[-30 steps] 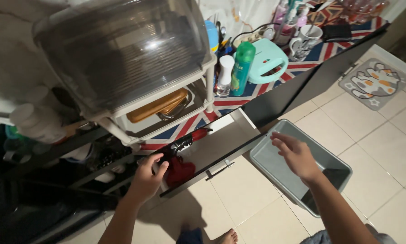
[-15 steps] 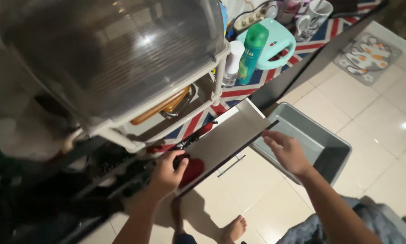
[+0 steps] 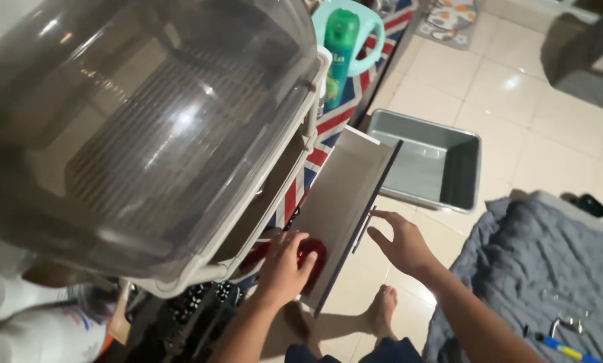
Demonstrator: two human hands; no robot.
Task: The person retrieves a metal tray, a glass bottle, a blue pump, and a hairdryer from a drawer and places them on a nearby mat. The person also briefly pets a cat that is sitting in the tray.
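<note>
dish rack cover: big smoky clear dome, filling the upper left, sitting over a pale plastic rack frame.
blanket: grey-blue cloth lying on the floor tiles at 4 o'clock from the drawer.
grey tub: plastic bin sitting on the tiles at 2 o'clock from the drawer, just beside its far end.
drawer: standing pulled out, pale inside, dark front panel with a slim bar handle; near end is at 6 o'clock.
striped mat: red, white and blue cloth covering the counter at 10 o'clock from the drawer.
green spray can: standing upright at 12 o'clock, touching a teal mug behind it.
right hand: I'm holding it open, fingers spread, fingertips touching the drawer front by the handle, gripping nothing.
left hand: I'm resting it palm down inside the near end of the drawer, fingers curled loosely over the red thing; can't tell if I'm actually gripping it.
red thing: glossy, mostly hidden under my left hand, lying at the drawer's 6 o'clock end.
</note>
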